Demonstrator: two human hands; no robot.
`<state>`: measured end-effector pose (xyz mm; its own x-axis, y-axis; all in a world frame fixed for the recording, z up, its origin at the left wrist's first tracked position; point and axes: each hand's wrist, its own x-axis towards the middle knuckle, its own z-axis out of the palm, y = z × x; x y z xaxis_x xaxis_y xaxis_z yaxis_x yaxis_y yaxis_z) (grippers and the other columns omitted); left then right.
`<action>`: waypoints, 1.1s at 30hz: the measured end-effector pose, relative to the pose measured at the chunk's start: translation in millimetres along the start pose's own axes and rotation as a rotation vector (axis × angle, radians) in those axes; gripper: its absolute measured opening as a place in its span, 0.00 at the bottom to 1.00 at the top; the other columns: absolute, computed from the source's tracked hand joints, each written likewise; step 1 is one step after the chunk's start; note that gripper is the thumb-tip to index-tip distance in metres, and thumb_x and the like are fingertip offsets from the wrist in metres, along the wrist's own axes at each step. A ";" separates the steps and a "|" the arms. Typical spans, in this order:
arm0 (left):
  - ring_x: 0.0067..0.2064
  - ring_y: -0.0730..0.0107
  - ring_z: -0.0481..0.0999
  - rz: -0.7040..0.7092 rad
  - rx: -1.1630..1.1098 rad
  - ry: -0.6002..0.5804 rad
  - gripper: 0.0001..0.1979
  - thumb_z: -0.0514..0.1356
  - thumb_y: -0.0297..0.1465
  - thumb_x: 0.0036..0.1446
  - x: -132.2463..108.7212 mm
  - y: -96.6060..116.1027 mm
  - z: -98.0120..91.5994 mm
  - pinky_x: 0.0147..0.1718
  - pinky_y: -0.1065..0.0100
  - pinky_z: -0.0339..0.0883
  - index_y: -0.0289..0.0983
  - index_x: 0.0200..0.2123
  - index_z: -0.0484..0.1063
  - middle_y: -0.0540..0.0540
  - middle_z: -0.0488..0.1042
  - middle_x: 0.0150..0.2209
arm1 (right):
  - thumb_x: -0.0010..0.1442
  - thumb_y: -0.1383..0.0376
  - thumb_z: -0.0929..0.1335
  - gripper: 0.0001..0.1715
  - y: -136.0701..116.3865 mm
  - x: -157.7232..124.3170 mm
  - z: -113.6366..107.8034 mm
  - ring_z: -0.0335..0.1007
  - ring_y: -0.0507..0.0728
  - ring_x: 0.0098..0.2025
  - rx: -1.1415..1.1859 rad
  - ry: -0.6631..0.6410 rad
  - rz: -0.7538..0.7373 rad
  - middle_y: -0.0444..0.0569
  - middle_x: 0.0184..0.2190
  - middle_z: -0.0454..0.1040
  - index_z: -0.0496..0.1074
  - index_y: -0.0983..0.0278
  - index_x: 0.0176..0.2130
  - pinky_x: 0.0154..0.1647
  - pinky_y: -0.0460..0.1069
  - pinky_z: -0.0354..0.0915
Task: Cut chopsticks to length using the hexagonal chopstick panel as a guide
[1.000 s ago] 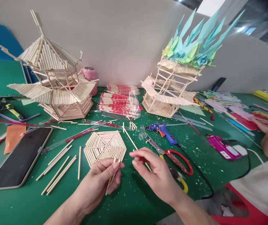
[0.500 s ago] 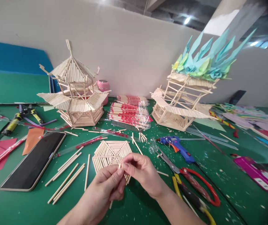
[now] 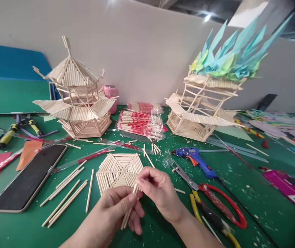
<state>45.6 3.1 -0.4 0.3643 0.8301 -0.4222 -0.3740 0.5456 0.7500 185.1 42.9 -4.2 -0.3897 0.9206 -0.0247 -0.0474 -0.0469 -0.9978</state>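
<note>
1. Loose sticks (image 3: 67,203) lie on the tabletop (image 3: 20,230) at eight o'clock from the stick panel (image 3: 119,168).
2. The panel lies flat, twelve o'clock from the left hand (image 3: 116,205).
3. That hand, thumb pressed over curled fingers, grips the held sticks (image 3: 125,219).
4. The right hand (image 3: 158,193) pinches their upper end.
5. Glue gun (image 3: 197,162): two o'clock from that hand.

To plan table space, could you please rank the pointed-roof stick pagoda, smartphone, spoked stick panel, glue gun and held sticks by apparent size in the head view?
1. Pointed-roof stick pagoda
2. Smartphone and spoked stick panel: unsure, as the panel is partly hidden
3. Glue gun
4. Held sticks
</note>
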 end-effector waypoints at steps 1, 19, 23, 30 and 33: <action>0.19 0.75 0.71 -0.003 0.000 0.007 0.15 0.65 0.40 0.45 -0.3 0.2 -0.1 0.21 0.73 0.59 0.32 0.26 0.72 0.46 0.75 0.23 | 0.53 0.60 0.68 0.11 -0.3 0.7 -0.7 0.60 0.48 0.21 0.012 0.004 -0.001 0.40 0.18 0.64 0.66 0.64 0.25 0.22 0.45 0.57; 0.23 0.72 0.74 0.038 -0.035 0.019 0.10 0.62 0.34 0.51 -1.0 -0.7 -4.9 0.25 0.71 0.63 0.32 0.27 0.74 0.45 0.76 0.26 | 0.56 0.59 0.67 0.13 -0.2 0.1 1.7 0.61 0.49 0.20 -0.008 -0.139 -0.024 0.40 0.16 0.64 0.69 0.65 0.27 0.22 0.45 0.59; 0.24 0.71 0.74 0.042 -0.018 0.022 0.09 0.60 0.33 0.52 -0.4 -0.9 -5.8 0.26 0.71 0.64 0.32 0.28 0.74 0.46 0.76 0.26 | 0.56 0.60 0.67 0.11 2.8 -0.8 0.2 0.62 0.48 0.20 0.028 -0.162 0.001 0.39 0.16 0.64 0.70 0.66 0.28 0.23 0.45 0.60; 0.24 0.70 0.75 0.044 0.022 0.027 0.09 0.62 0.33 0.50 -2.2 0.7 -7.0 0.25 0.70 0.65 0.31 0.28 0.74 0.45 0.76 0.26 | 0.57 0.61 0.67 0.09 8.5 0.6 -1.7 0.66 0.50 0.20 0.108 -0.214 0.040 0.38 0.16 0.65 0.69 0.65 0.30 0.22 0.46 0.64; 0.24 0.70 0.75 0.033 0.022 0.024 0.08 0.62 0.33 0.50 -2.3 1.5 -7.2 0.25 0.71 0.66 0.31 0.28 0.74 0.45 0.76 0.26 | 0.57 0.61 0.66 0.10 8.2 0.7 -1.3 0.66 0.49 0.20 0.090 -0.208 0.019 0.38 0.16 0.64 0.69 0.64 0.27 0.22 0.46 0.65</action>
<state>38.1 2.9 -2.0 0.3317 0.8504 -0.4084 -0.3670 0.5151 0.7746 185.7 43.7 -12.5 -0.5723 0.8198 -0.0211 -0.1165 -0.1068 -0.9874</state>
